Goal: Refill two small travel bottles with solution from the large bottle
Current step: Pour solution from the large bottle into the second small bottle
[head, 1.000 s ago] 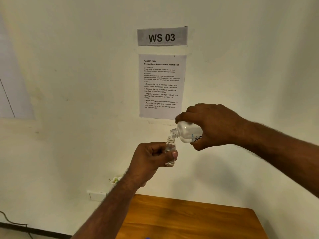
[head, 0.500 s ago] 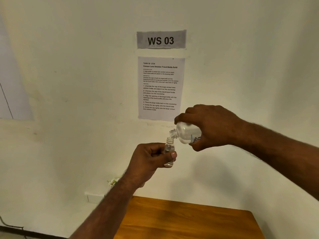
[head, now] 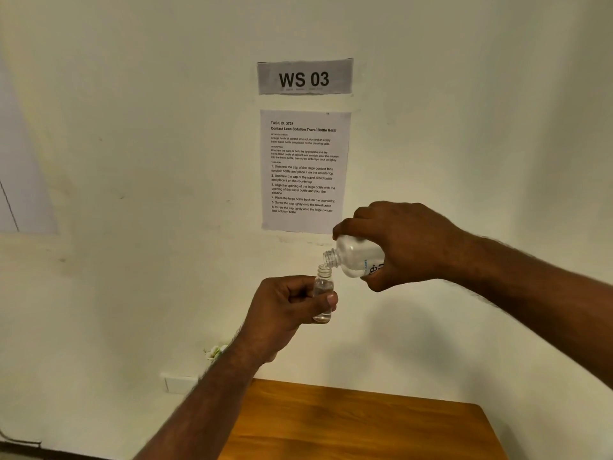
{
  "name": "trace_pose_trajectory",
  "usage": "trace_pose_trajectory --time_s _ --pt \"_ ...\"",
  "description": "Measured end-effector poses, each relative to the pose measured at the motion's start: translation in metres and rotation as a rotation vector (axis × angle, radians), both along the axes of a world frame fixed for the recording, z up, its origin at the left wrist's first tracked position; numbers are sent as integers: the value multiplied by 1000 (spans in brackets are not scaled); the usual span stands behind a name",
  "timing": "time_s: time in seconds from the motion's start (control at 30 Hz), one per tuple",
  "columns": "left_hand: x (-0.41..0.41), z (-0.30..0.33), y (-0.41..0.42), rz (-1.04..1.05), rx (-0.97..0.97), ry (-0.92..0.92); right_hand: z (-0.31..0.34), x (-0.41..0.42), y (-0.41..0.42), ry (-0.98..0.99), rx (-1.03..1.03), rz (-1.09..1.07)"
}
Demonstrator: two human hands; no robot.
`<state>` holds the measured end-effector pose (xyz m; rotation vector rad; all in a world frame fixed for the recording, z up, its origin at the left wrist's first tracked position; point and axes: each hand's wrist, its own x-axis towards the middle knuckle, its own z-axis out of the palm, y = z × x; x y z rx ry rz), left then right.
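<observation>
A "WS 03" paper sign (head: 304, 76) is read above. The large translucent plastic bottle (head: 356, 257), gripped by the right hand (head: 403, 244), is tilted neck-down leftward over the small clear upright travel bottle (head: 322, 291), pinched by the left hand (head: 285, 307).

"WS 03" wall sign (head: 305, 77); "TASK ID: 3724" sheet (head: 305, 171)

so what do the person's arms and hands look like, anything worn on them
Both forearms are bare as far as the frame shows, with visible hair and no sleeves. The left hand and right hand wear no gloves, and no rings, watch or bands show.
</observation>
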<state>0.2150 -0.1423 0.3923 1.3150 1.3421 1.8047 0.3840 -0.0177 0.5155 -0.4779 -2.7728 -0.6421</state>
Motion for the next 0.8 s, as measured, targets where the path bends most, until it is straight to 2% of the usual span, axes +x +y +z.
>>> trace_pose_trajectory --time_s 0.8 --pt "-2 -5 1 -6 5 5 -2 0 1 0 14 11"
